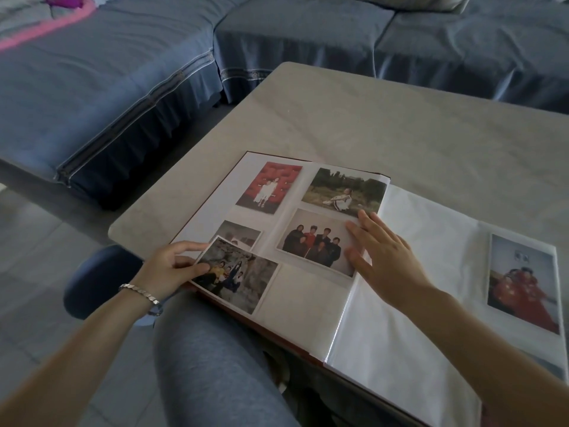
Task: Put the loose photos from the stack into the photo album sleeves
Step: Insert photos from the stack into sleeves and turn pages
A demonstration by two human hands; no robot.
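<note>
Grey-trousered knee sits closest, at 6 o'clock, in soft knit fabric. Biggest thing I see is a blue-grey sofa with fitted covers and striped trim, running from 9 to 2 o'clock. Next is the table, pale grey, matte, with rounded corners, from centre to 3 o'clock.

The photo album lies open on the table's near edge at 4 to 5 o'clock, overhanging toward the knee. It has a reddish-brown cover edge and white pages under glossy clear sleeves. A round blue stool stands at 8 o'clock beside the table.

The left page holds a portrait red-backdrop photo, a landscape outdoor photo, a white-bordered group photo and a small photo, half hidden. The right page has one portrait photo of figures in red.

A loose photo, white-bordered, lies tilted over the left page's lower corner. I can't tell if any of it is under the plastic. The left hand pinches its left edge, thumb on top. The right hand is flat with fingers spread, pressing the page by the group photo. A silver link bracelet is on the left wrist.
</note>
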